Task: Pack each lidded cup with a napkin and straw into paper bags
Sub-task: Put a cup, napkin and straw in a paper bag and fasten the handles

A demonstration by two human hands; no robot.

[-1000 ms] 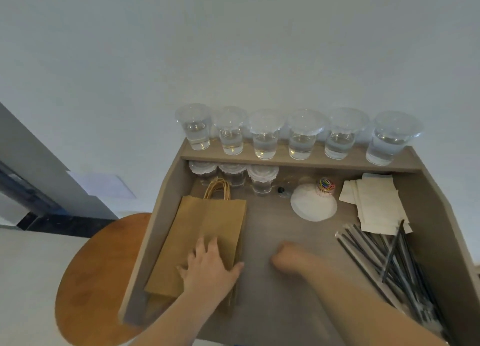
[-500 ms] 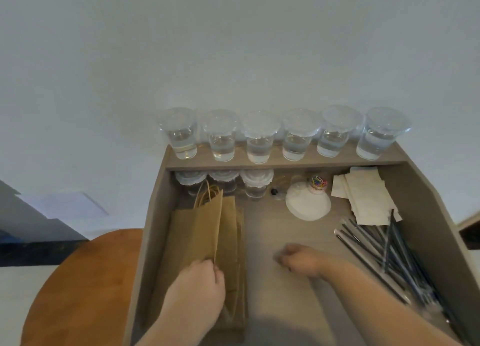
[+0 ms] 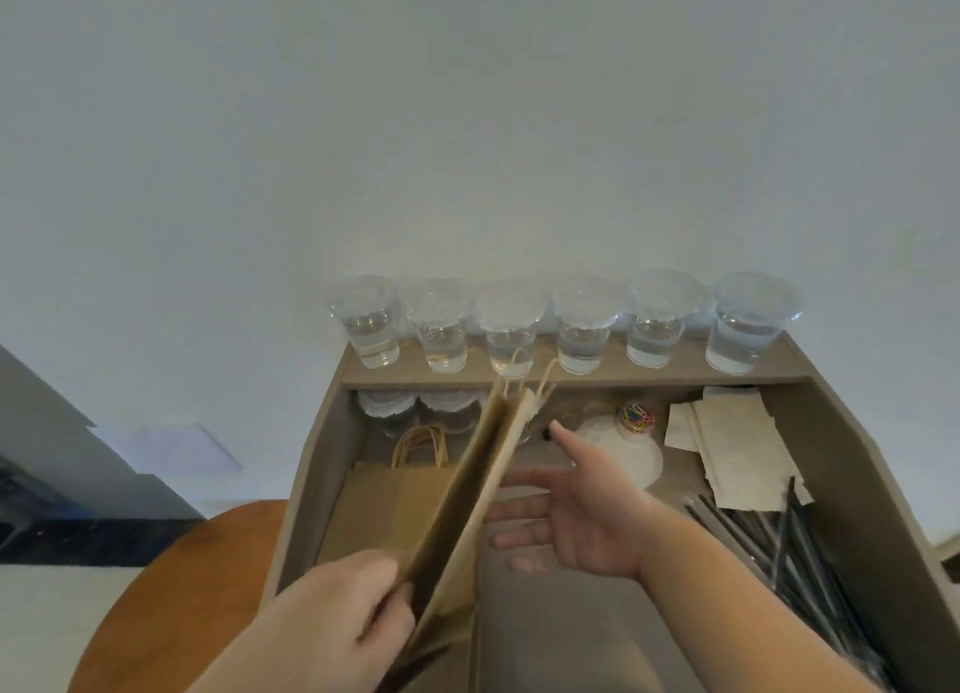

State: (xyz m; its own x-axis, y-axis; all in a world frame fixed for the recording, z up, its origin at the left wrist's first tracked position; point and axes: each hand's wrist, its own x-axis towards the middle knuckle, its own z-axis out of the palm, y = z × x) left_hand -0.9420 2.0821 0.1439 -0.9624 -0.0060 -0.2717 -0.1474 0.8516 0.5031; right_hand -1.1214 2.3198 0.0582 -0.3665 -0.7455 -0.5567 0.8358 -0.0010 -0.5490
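Left hand [image 3: 343,619]: pinches the near end of a folded brown paper bag [image 3: 467,489], raised and tilted
Right hand [image 3: 582,521]: fingers straight and spread, holding nothing, just right of that bag
Beyond the grip: six clear lidded plastic cups [image 3: 582,328] on a shelf
Right of the free hand: beige paper napkins [image 3: 737,448], black straws [image 3: 795,552]

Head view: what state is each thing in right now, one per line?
Held paper bag: folded flat, tilted up.
Left hand: grips the bag's near end.
Right hand: open, fingers spread beside the bag.
Stacked paper bags: lying flat.
Six lidded cups: upright on the shelf, lids on, part-filled.
Napkins: lying flat.
Straws: loose pile.
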